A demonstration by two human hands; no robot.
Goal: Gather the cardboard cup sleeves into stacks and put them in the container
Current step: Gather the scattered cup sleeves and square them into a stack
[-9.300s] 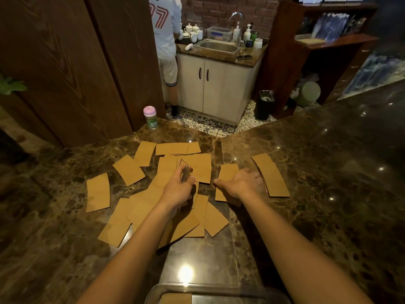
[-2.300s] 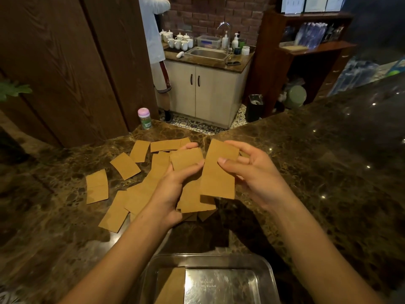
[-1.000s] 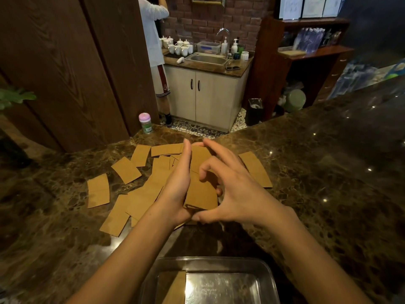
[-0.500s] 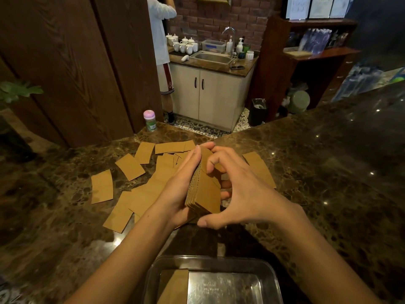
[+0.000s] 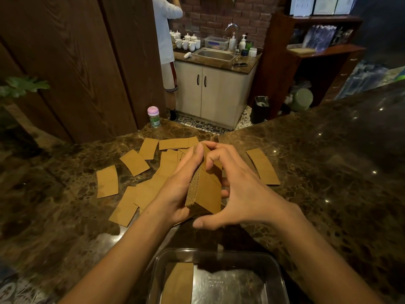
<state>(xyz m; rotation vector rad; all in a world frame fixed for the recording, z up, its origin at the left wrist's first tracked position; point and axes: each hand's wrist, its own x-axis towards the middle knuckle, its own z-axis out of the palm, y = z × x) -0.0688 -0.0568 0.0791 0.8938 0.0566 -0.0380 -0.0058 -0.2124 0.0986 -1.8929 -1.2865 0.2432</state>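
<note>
A stack of brown cardboard cup sleeves [image 5: 207,191] stands on edge above the marble counter, squeezed between both hands. My left hand [image 5: 178,185] grips its left side. My right hand [image 5: 236,189] curls over its top and right side, thumb under the near corner. Several loose sleeves [image 5: 133,162] lie flat on the counter to the left and behind. One more sleeve [image 5: 263,166] lies to the right. A clear plastic container [image 5: 278,273] sits at the near edge, with sleeves [image 5: 179,284] lying in its left part.
A pink-lidded jar [image 5: 154,116] stands at the counter's far edge by the wooden panel. Beyond the counter a person in white stands at a sink cabinet [image 5: 215,93] with cups. A dark bin [image 5: 260,109] is on the floor.
One second ago the stack lay flatter under both hands. It is now tipped up on edge and squared between my palms, its corrugated edges showing. The loose sleeves have not moved.
</note>
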